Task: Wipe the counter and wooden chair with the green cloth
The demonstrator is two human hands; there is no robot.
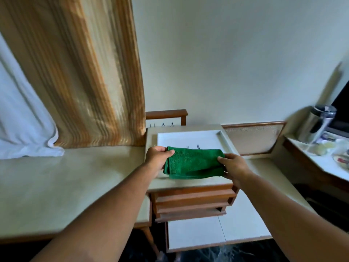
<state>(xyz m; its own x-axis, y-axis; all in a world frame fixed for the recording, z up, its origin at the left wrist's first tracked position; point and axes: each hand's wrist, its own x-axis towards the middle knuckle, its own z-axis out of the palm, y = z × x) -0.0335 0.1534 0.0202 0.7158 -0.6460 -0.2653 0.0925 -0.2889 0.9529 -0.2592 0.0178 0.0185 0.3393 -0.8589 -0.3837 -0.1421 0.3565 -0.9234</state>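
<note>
A folded green cloth [192,163] is stretched between both hands, just above the top of a wooden drawer unit [190,203]. My left hand [156,159] pinches the cloth's left end. Its right end is gripped by my right hand [234,169]. A pale counter [66,182] runs to the left of the unit. Behind the unit, a wooden chair [166,114] shows only its top rail and part of a post.
A white tray [188,138] lies on the unit's top under the cloth. A striped curtain [79,72] and white fabric [22,125] hang over the counter's back left. At right, a shelf [321,163] carries a steel flask [317,125] and small items.
</note>
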